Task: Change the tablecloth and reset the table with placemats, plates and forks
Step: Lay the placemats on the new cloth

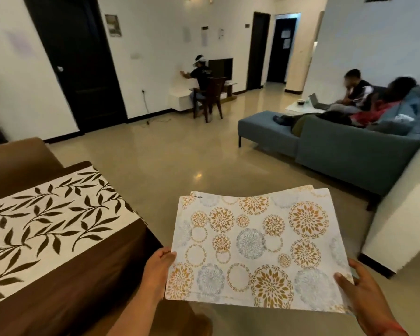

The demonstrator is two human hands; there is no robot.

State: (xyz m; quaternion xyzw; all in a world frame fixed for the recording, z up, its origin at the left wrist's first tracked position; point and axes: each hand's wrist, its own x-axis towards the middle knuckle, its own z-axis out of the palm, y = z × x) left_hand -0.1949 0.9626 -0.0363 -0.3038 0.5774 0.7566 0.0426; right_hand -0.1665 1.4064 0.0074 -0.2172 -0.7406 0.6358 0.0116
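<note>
I hold a stack of white placemats (pixel 257 246) printed with gold and grey flower circles, flat in front of me above the floor. My left hand (pixel 158 270) grips the stack's left edge and my right hand (pixel 361 289) grips its right edge, thumb on top. At the left stands the table under a brown tablecloth (pixel 66 282), with a white runner (pixel 46 219) patterned with dark leaves along its middle. No plates or forks are in view.
A brown chair back (pixel 17 161) rises behind the table. A blue sofa (pixel 344 154) with people on it stands at the right, beside a white wall corner (pixel 403 214). Another person sits on a wooden chair (pixel 211 98) by the far wall.
</note>
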